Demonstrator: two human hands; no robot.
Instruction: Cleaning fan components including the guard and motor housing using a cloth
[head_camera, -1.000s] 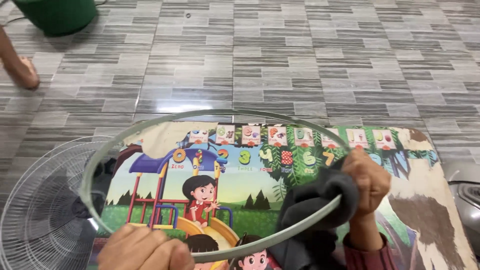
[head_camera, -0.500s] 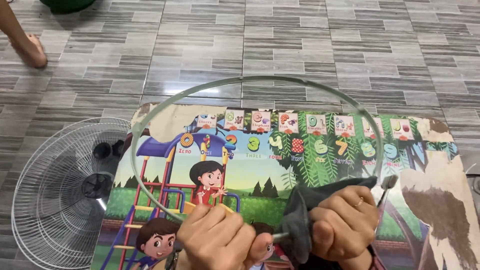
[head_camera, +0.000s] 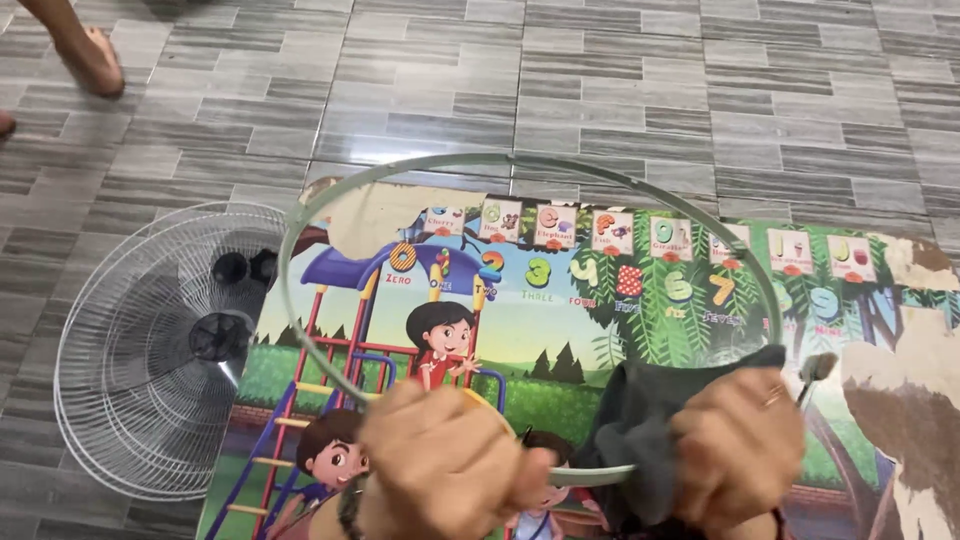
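I hold a large pale green plastic ring (head_camera: 520, 162) up over a colourful picture mat (head_camera: 600, 320). My left hand (head_camera: 440, 465) grips the ring's near edge. Just to its right, my right hand (head_camera: 740, 445) is closed on a dark grey cloth (head_camera: 640, 430) wrapped over the same near edge. A small clasp (head_camera: 815, 368) sticks up at the ring's right end, beside my right hand. The mat shows cartoon children, a slide, trees and rows of picture cards.
A white wire fan grille (head_camera: 160, 345) lies flat on the grey tiled floor (head_camera: 640, 80), left of the mat and partly under it. Another person's bare foot (head_camera: 90, 55) stands at the top left.
The ring has turned in my hands and the view has shifted up and right. My hands now sit closer together on the near edge; a second earlier the right hand held the ring's right side.
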